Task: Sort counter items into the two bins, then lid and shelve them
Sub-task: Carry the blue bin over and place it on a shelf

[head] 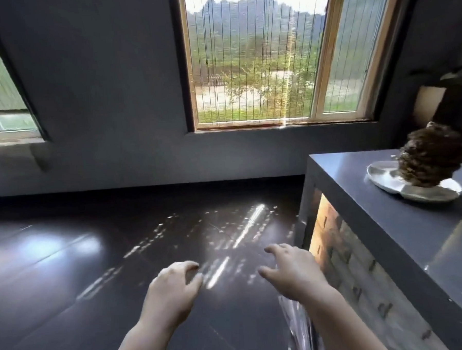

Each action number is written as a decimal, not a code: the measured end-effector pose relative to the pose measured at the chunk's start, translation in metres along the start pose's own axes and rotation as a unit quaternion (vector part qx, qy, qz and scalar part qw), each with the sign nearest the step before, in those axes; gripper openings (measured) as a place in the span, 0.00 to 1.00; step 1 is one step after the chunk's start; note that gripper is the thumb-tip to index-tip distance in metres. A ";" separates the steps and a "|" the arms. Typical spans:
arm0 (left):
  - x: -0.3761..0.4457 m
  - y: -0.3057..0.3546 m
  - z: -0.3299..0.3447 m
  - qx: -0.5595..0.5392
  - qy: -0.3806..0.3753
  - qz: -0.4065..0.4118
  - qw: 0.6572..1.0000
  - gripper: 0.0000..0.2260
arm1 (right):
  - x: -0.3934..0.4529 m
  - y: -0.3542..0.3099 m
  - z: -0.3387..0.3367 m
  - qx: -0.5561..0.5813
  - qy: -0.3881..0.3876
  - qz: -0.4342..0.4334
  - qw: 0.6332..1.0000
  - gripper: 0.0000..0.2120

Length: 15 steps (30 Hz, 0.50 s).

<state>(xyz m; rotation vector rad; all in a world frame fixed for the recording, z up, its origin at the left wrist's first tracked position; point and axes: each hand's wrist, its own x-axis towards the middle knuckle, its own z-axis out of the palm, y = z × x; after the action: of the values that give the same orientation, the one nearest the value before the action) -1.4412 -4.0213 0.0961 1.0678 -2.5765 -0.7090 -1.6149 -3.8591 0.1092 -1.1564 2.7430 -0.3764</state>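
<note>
Both hands are held out empty over the dark floor [69, 277], the left hand [174, 287] and the right hand [291, 270] each with fingers loosely curled and apart, gripping nothing. Neither bin can be seen; only a clear plastic edge [296, 321], too blurred to be identified, shows below the right wrist. The step in hand cannot be fixed with certainty, though a reach is suggested; next, a bin or lid must be located and grasped, and the table [387, 214] at right, carrying a dish [385, 177], turned to.

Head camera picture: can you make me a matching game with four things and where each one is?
Things:
1. pale shallow dish
2. brown shaggy clump
3. wooden-framed window
4. left hand

Places:
A. over the dark shiny floor
B. in the grey wall
C. standing on the dish
D. on the dark counter top

Pairs: 1-D, 2-C, 3-B, 4-A
</note>
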 end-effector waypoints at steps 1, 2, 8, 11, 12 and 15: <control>0.026 -0.007 0.004 0.002 -0.002 -0.009 1.000 0.13 | 0.027 -0.002 0.004 0.002 -0.010 -0.007 1.000 0.27; 0.054 -0.014 0.008 0.003 -0.003 -0.018 1.000 0.13 | 0.055 -0.002 0.009 -0.001 -0.016 -0.012 1.000 0.27; 0.247 -0.014 0.032 -0.013 -0.055 -0.002 0.998 0.14 | 0.223 0.014 0.010 -0.028 -0.008 0.027 0.999 0.28; 0.339 0.005 0.039 -0.008 -0.065 0.033 0.997 0.14 | 0.301 0.022 -0.005 -0.030 -0.009 0.057 0.998 0.30; 0.370 0.012 0.042 -0.003 -0.066 0.044 0.997 0.14 | 0.325 0.027 -0.009 -0.031 0.005 0.068 0.997 0.30; 0.455 0.041 0.054 -0.003 -0.072 0.069 0.995 0.14 | 0.382 0.046 -0.015 -0.007 0.035 0.105 0.994 0.29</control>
<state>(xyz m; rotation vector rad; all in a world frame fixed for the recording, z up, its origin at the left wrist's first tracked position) -1.8034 -4.3043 0.0966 0.8551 -2.7357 -0.7833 -1.9150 -4.0998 0.0981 -0.8605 2.8949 -0.3777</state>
